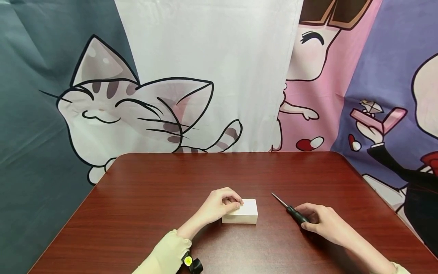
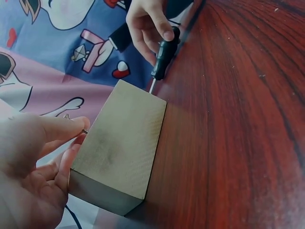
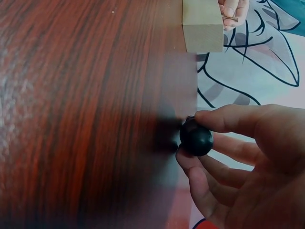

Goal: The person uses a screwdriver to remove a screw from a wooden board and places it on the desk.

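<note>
A pale rectangular block [image 1: 247,210] lies on the table, its side face large in the left wrist view. Thumb and fingers of my left hand [image 1: 220,204] pinch a small metal screw [image 2: 85,131] over the block's top, its end right at the surface. To the right of the block, my right hand [image 1: 323,220] grips a screwdriver [image 1: 297,215] by its black handle, thumb on one side and fingers on the other. The screwdriver's thin shaft [image 1: 278,199] points away and to the left. In the right wrist view only the handle's rounded end shows; the shaft is hidden.
The reddish-brown wooden table [image 1: 164,182] extends beyond both hands to its far edge. Behind it hangs a cloth backdrop [image 1: 212,45] printed with a cartoon cat and figures. A small black device [image 1: 193,262] is strapped on the left wrist.
</note>
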`<state>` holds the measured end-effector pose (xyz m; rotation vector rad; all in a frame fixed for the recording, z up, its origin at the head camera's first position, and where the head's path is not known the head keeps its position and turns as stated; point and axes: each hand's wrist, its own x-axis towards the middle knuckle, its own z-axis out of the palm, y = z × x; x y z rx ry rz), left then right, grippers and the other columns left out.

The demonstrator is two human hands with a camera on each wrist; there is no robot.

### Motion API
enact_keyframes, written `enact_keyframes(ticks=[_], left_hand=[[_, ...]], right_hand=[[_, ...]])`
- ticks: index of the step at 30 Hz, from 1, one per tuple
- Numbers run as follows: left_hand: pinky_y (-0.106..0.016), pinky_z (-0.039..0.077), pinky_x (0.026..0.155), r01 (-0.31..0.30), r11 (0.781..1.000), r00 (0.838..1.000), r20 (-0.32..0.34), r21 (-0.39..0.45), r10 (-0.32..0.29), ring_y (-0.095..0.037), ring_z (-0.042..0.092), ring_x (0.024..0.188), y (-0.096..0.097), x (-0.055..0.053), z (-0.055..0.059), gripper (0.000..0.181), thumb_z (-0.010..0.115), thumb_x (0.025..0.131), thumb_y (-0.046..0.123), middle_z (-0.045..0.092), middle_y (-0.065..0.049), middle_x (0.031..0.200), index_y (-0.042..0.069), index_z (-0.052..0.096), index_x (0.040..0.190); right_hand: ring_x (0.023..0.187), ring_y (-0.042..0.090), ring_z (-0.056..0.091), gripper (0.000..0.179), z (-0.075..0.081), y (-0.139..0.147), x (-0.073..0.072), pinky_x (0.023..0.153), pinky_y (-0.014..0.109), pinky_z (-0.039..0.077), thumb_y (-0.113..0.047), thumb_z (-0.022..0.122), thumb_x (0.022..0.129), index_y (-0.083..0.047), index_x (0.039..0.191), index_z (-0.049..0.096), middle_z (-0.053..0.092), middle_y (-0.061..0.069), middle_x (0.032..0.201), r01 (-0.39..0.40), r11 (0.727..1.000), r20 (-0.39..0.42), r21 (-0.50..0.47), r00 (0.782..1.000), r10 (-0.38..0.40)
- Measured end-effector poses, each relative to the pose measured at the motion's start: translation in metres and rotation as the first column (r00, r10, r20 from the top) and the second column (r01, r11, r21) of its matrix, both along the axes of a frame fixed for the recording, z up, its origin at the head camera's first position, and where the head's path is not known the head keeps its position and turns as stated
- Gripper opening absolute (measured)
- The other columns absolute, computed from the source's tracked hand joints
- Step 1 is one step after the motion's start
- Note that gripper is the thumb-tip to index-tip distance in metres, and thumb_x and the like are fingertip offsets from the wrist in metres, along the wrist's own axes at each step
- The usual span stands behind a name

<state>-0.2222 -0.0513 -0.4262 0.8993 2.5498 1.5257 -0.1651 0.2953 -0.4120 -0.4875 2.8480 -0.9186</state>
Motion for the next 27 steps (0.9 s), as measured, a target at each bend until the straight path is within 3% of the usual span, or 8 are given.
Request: enact_keyframes(ticks=[12,27], left_hand=[[-0.017,0.05,0.069,-0.049,0.999,0.998,0.036,0.01,0.049,0.002,0.061,0.076,0.0012,0.0025,0.0005,0.005,0.075,0.087,0.017,0.072,0.004,0.091,0.015,0.077,0.091],[-0.015,0.05,0.066,-0.053,0.996,0.995,0.089,0.073,0.047,0.001,0.064,0.073,-0.0005,0.0021,0.0021,0.007,0.075,0.087,0.014,0.076,-0.005,0.092,0.015,0.076,0.094]], right_hand=[[0.07,-0.004,0.056,0.035,0.001,-0.0006,0.0007,0.063,0.02,0.046,-0.019,0.078,0.082,-0.016,0.115,0.066,0.073,-0.001,0.098,0.003,1.0,0.005,0.002,1.0,-0.003],[0.067,-0.003,0.055,0.035,-0.0009,-0.0015,0.0036,0.061,0.02,0.044,-0.021,0.08,0.08,-0.018,0.112,0.066,0.071,-0.003,0.096,0.021,1.0,0.017,0.003,1.0,-0.021]])
